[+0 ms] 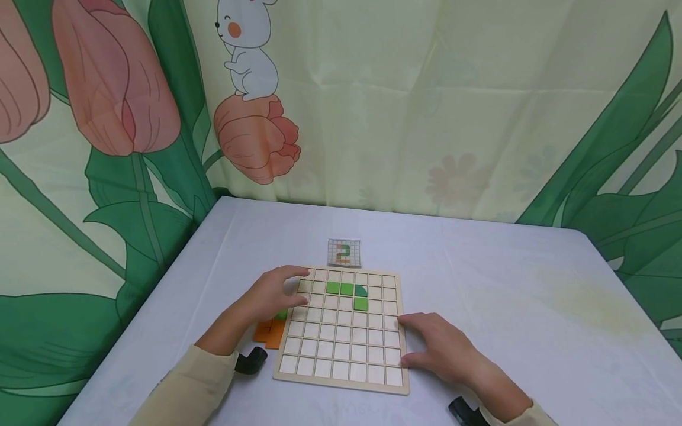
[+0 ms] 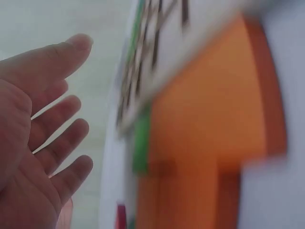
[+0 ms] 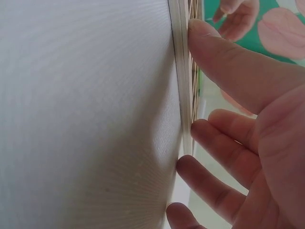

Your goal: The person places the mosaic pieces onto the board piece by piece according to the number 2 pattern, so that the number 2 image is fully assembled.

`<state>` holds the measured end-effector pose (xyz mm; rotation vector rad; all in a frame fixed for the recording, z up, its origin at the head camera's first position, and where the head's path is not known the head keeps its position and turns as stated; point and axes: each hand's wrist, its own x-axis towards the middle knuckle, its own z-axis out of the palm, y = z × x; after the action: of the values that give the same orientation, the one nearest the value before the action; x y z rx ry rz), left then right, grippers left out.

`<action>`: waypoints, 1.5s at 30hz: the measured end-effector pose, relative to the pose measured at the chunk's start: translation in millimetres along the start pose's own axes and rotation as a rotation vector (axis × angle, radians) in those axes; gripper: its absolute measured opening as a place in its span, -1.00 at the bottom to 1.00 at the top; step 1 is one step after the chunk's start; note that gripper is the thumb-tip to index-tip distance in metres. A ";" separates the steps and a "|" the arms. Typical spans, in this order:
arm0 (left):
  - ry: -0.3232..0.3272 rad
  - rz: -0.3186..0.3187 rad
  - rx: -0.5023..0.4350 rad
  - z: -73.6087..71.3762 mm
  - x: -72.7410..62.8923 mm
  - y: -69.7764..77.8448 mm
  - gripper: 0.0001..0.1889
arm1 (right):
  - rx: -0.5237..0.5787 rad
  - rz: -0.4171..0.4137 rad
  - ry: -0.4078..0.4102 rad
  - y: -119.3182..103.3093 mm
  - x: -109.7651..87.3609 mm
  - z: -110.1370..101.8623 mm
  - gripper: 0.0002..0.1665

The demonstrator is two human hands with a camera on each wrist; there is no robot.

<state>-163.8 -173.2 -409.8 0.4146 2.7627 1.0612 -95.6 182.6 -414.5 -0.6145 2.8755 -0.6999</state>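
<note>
The right hand [image 1: 443, 345] has its fingers apart, touching the right edge of the wooden board [image 1: 341, 351], so the board lies just left of them. Orange pieces [image 1: 274, 337] lie by the board's left edge, a bit nearer than the left hand [image 1: 269, 294]. That hand's fingers are apart too, by the board's far left corner; I cannot tell if they touch it. Right of them, three green squares [image 1: 347, 289] and a dark green rounded piece [image 1: 360, 290] sit on the board. A small card [image 1: 343, 252] lies past all the fingers
</note>
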 end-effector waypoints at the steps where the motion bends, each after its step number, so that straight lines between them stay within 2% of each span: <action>1: 0.002 -0.015 0.001 -1.9 -0.5 -3.4 -0.39 | 0.000 -0.001 0.002 0.1 0.1 0.1 -0.20; 4: 0.010 -0.044 -0.002 -7.8 -2.6 -12.3 -0.40 | -0.002 -0.002 0.003 0.3 0.2 0.2 -0.19; 11: 0.018 -0.070 0.003 -22.8 -7.8 -28.6 -0.42 | -0.002 -0.005 0.001 0.5 -0.1 0.0 -0.20; 17: 0.021 -0.139 0.050 -31.5 -9.1 -38.3 -0.42 | -0.010 -0.015 0.005 1.0 -0.3 0.4 -0.21; 25: 0.039 -0.160 0.077 -33.7 -9.5 -50.4 -0.46 | -0.014 -0.011 0.004 0.9 0.2 1.0 -0.21; 31: 0.049 -0.189 0.070 -32.7 -10.6 -52.4 -0.51 | -0.011 -0.014 0.002 0.6 0.2 1.1 -0.22; 45: 0.056 -0.182 0.080 -32.8 -10.4 -57.1 -0.72 | -0.009 -0.009 0.002 0.3 -0.2 -0.4 -0.22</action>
<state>-173.2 -237.7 -423.6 0.1411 2.8336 0.9353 -95.5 183.0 -414.3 -0.6285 2.8810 -0.6887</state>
